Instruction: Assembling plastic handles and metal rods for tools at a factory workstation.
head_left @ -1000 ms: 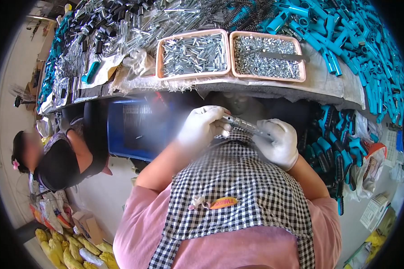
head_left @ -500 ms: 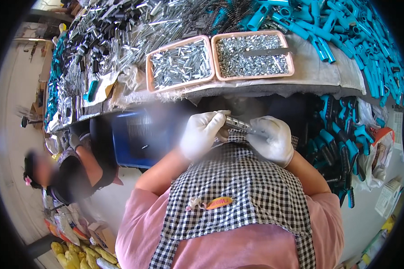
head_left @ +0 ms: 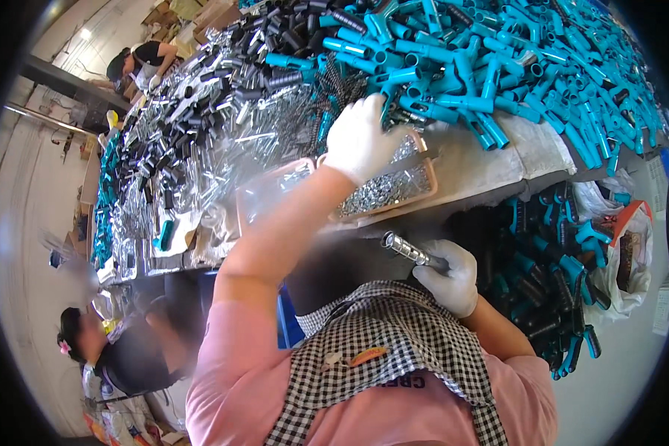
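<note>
My right hand (head_left: 452,281), gloved in white, is closed around the dark lower end of a shiny metal tube (head_left: 403,247), held tilted in front of the checked apron. Holes or slots show along the tube's side. My left hand (head_left: 360,141), also gloved, stretches over the table beside dark coiled springs (head_left: 342,88) and teal tubular parts (head_left: 453,104). Its thumb stands apart from the fingers; no object shows in it, though the fingertips are partly turned away. Under that hand lies a tray (head_left: 385,207) of small shiny metal pieces, with a flat metal strip (head_left: 422,158) across its right side.
Left of this tray is a second, blurred tray (head_left: 238,212), partly behind my forearm. Loose metal rods (head_left: 208,178) and black sleeves (head_left: 290,44) cover the table's left. Teal-and-black handles (head_left: 550,282) are heaped below right, beside a white sack (head_left: 635,275). Two people (head_left: 115,353) are at left.
My left hand has let go of the metal tube and moved up and forward over the trays to the springs. My right hand keeps the tube, now lower. The view has shifted.
</note>
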Demonstrator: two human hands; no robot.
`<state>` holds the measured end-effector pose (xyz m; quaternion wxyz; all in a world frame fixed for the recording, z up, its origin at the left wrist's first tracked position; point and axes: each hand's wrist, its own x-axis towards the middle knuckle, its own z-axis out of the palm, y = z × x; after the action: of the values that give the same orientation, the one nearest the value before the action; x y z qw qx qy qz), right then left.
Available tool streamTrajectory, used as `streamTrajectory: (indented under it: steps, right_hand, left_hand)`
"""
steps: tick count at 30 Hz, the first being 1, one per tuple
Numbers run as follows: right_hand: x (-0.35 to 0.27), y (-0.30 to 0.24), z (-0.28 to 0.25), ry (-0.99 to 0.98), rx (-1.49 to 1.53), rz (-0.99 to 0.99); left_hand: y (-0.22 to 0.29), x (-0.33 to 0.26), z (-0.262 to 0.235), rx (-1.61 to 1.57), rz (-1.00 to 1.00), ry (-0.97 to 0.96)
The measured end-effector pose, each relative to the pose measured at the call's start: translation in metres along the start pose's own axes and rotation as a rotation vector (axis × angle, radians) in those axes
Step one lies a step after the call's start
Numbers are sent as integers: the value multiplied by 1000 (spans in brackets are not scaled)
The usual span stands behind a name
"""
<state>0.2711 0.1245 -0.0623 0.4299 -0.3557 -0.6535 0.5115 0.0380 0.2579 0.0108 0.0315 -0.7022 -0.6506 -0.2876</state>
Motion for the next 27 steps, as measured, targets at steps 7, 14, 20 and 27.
streamTrajectory:
  steps: [7, 14, 20, 27]
  right_hand:
    - [0, -14, -12, 87, -96, 120]
    - [0, -9, -24, 106, -168, 16]
    - [8, -19, -17, -38, -248, -50]
    - [17, -41, 5, -247, -347, -236]
  left_hand:
    - [-25, 106, 69, 245, -293, -379]
    - [-18, 39, -82, -503, 50, -379]
    - [-44, -77, -114, -816, -209, -611]
    - [-41, -171, -116, -568, -222, -535]
